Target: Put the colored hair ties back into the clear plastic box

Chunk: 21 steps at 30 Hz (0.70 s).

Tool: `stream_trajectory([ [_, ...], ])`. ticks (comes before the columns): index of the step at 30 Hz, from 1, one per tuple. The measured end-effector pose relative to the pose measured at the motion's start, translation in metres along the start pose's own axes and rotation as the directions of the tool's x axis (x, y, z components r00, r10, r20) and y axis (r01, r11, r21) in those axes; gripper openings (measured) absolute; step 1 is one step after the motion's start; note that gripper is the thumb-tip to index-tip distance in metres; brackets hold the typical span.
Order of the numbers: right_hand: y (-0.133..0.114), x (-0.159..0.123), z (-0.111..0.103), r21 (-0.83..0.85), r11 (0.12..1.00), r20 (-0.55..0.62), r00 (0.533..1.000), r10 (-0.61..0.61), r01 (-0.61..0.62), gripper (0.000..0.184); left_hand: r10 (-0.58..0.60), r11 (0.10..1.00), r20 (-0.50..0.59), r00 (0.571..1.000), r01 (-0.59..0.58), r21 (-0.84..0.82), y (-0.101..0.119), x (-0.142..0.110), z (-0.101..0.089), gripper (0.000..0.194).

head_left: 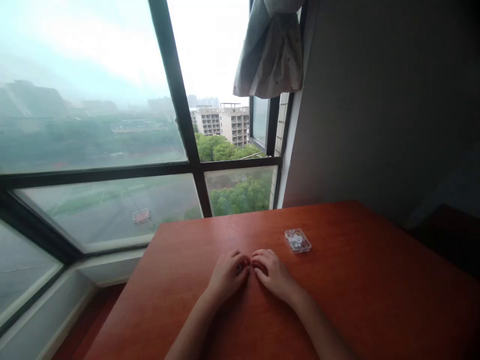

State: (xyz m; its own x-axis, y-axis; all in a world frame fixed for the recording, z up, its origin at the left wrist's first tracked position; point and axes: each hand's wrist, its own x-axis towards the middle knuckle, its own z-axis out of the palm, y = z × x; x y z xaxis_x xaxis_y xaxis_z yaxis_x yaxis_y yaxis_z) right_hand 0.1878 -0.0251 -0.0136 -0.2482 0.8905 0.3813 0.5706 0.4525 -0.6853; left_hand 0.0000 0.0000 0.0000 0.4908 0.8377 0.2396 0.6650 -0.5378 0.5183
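My left hand (pixel 229 272) rests low over the table, its fingers curled and thumb brought toward the fingertips. Facing it, my right hand (pixel 275 275) is bent the same way, and the fingertips of both hands nearly meet. Whatever the fingers pinch is too small and too hidden to name. Beyond the right hand lies a small clear plastic box (pixel 298 241) with little metallic and whitish pieces inside; neither hand touches it.
The reddish-brown wooden table (pixel 356 280) spreads under both arms. Past its far edge stand dark-framed windows (pixel 193 165), with a gathered curtain (pixel 275 55) hanging at the right one. A grey wall (pixel 360 110) rises on the right.
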Motion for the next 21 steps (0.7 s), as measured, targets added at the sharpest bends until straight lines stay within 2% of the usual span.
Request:
stream_trajectory([
  [21, 0.0025, 0.0, 0.0009, 0.018, 1.0, 0.014, 1.0, -0.008, 0.007, 0.024, -0.023, 1.0, 0.001, 1.0, 0.023, -0.003, -0.0012, -0.0006, 0.0009, 0.013],
])
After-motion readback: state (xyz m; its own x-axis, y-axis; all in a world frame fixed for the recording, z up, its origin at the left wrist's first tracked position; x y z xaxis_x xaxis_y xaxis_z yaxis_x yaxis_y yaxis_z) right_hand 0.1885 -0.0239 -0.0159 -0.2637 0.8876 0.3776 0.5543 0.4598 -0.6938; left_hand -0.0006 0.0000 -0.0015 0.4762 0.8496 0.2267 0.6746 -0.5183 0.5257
